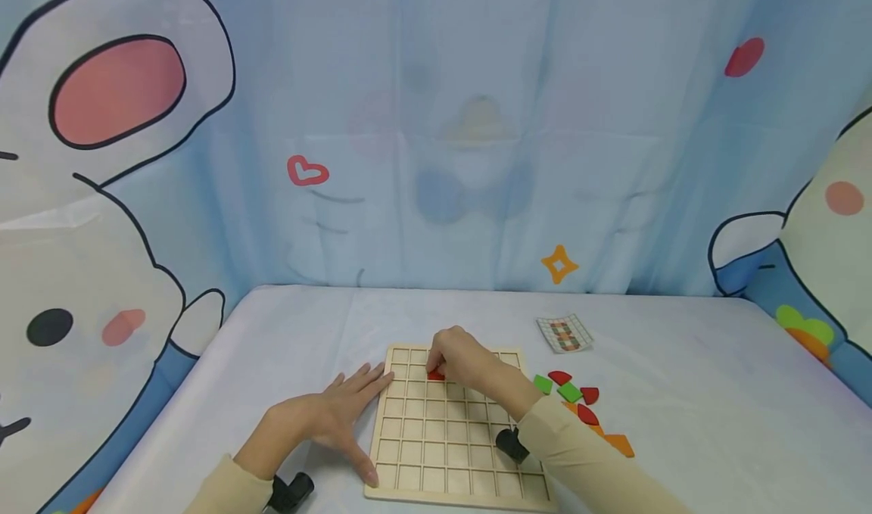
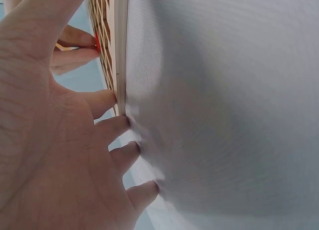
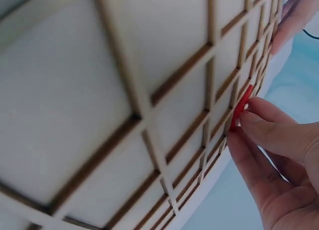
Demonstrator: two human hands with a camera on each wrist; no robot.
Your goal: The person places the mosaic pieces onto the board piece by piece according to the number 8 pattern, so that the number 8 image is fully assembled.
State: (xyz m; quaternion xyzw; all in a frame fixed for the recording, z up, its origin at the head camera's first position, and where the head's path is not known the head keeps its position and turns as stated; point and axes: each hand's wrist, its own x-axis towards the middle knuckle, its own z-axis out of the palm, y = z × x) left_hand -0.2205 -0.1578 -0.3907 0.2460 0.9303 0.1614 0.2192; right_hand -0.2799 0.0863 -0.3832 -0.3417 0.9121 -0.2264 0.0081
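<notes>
From where I stand, the right hand (image 1: pixel 463 359) is pinching a red piece (image 1: pixel 436 375), tilted, at the far part of a wooden grid board (image 1: pixel 434 453) on the white-covered tabletop (image 1: pixel 688 400). The left hand (image 1: pixel 337 415) lies spread and relaxed along the board's left edge, gripping nothing. Loose green, red and orange pieces (image 1: pixel 569 392) lie right of the board. Beyond them sits a card (image 1: pixel 565 334) printed with a coloured grid, its finer marks too small to read.
</notes>
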